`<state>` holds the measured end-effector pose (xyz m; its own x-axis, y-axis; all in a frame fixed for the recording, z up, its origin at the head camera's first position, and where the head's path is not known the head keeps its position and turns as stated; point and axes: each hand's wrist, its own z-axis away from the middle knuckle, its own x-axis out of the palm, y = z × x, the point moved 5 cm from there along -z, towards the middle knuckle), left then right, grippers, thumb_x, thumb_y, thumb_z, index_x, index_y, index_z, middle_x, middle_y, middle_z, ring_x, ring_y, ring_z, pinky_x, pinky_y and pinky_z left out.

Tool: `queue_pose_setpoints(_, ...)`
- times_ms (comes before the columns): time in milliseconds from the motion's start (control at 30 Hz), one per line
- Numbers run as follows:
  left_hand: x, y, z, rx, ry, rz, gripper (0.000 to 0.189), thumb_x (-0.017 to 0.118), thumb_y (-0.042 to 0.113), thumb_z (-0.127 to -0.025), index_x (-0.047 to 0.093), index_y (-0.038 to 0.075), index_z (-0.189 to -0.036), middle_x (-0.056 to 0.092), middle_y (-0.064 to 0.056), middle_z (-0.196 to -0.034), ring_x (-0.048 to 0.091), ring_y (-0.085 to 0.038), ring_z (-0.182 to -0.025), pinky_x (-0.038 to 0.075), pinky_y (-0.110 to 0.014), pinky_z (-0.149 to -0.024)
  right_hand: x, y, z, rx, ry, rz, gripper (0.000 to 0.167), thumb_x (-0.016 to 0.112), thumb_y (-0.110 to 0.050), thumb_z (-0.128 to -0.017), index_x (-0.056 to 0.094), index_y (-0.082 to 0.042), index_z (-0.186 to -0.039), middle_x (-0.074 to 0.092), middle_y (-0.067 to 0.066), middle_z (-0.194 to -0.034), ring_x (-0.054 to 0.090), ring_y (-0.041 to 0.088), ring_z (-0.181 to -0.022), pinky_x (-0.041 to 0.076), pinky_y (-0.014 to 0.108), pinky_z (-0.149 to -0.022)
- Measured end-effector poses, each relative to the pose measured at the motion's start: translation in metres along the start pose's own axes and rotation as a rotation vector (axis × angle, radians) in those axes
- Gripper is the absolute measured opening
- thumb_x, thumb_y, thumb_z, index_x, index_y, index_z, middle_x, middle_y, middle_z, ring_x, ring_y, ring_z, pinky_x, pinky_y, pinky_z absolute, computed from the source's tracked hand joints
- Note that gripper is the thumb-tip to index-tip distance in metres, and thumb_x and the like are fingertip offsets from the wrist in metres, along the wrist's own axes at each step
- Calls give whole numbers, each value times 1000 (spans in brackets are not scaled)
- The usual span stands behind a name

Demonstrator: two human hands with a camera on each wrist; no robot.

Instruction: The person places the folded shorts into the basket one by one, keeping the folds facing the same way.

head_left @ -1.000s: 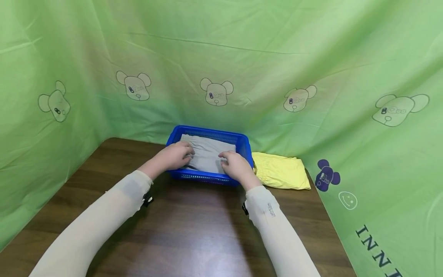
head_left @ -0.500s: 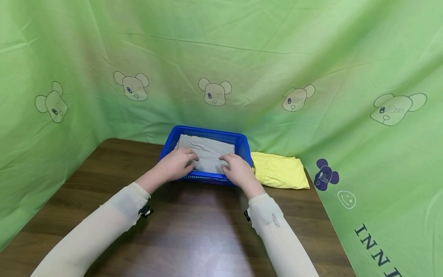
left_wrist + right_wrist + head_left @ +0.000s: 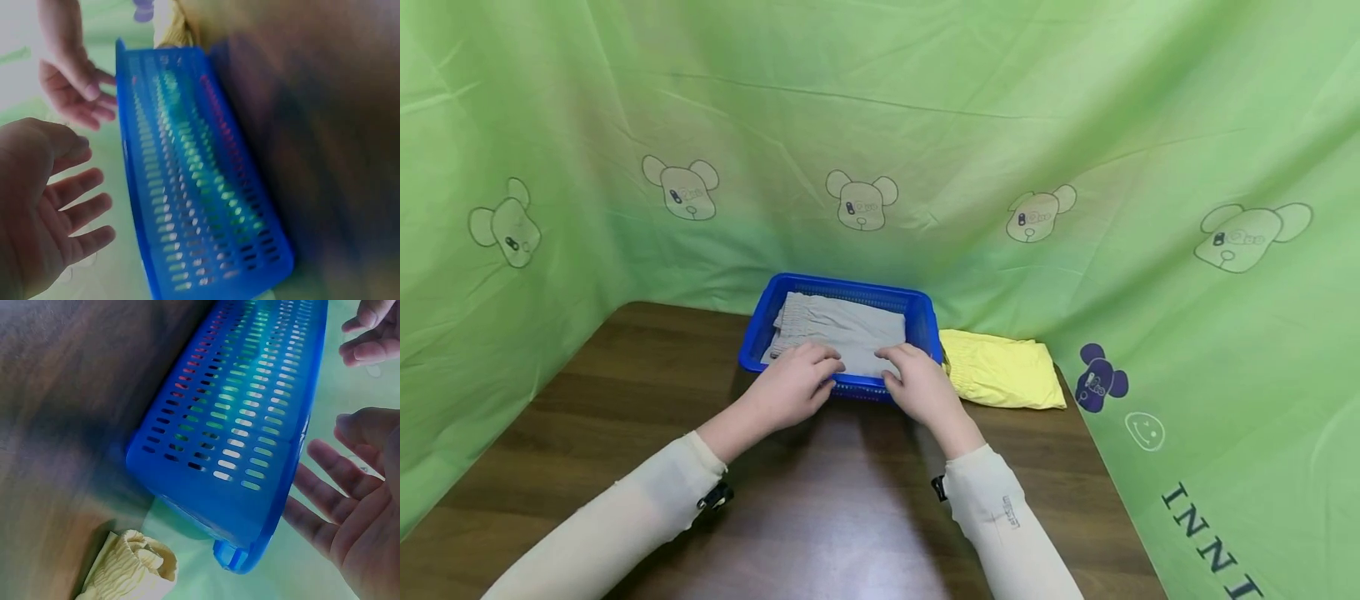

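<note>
A blue plastic basket (image 3: 863, 387) with slotted walls stands toward the back of the table. Inside it lies a folded grey garment (image 3: 850, 327) with a gathered, elastic-looking edge at its left. My left hand (image 3: 793, 387) hovers over the basket's front rim, fingers loosely bent and holding nothing. Over the right part of that rim is my right hand (image 3: 921, 385), also holding nothing. Both wrist views show the left hand (image 3: 37, 206) and right hand (image 3: 359, 500) with spread fingers, apart from the rim. Red and green colours show through the slots; what they belong to is hidden.
Right of the basket, close beside it, a folded yellow garment (image 3: 1007, 371) with a gathered edge lies on the brown wooden table (image 3: 820, 517). A green curtain (image 3: 955, 108) with printed bear heads hangs behind the table and along both sides.
My left hand has drawn back toward me and slightly right, off the grey garment, uncovering its gathered edge. My right hand has drawn back slightly. The basket looks unmoved.
</note>
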<state>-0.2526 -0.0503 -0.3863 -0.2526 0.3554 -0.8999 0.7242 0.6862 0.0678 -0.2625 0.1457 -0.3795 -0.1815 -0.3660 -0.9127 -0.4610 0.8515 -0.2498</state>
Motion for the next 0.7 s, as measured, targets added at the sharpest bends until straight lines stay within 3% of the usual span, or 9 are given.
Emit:
queue_pose_setpoints(133, 6, 13, 8, 52, 61, -12, 24, 71, 17, -94, 73, 12, -118, 67, -6, -123, 61, -28, -117, 51, -47, -101, -3, -3, 9, -41, 27, -10, 31, 69, -13, -96, 70, -13, -127, 71, 6, -122, 65, 26, -118, 49, 50, -105)
queue_pose_setpoints(267, 12, 28, 13, 92, 79, 2, 26, 73, 16, -93, 73, 13, -118, 66, -4, -120, 61, -26, -114, 52, -45, -97, -4, -2, 20, -75, 38, -4, 30, 70, -11, -95, 71, -12, -125, 71, 6, -120, 66, 25, -117, 49, 50, -106)
queue_pose_setpoints(433, 18, 49, 13, 143, 58, 39, 27, 72, 16, -93, 72, 13, -119, 66, -3, -119, 61, -23, -113, 52, -42, -98, -6, 0, 29, -119, 63, 29, 30, 71, -11, -94, 71, -12, -123, 71, 5, -116, 67, 24, -111, 54, 42, -96)
queue_pose_setpoints(700, 33, 77, 8, 177, 3, 47, 26, 73, 21, -93, 72, 16, -119, 66, -1, -124, 60, -21, -115, 53, -38, -98, -11, 5, 42, -156, 73, 64, 28, 72, -11, -94, 71, -13, -122, 72, 3, -113, 67, 24, -108, 56, 42, -93)
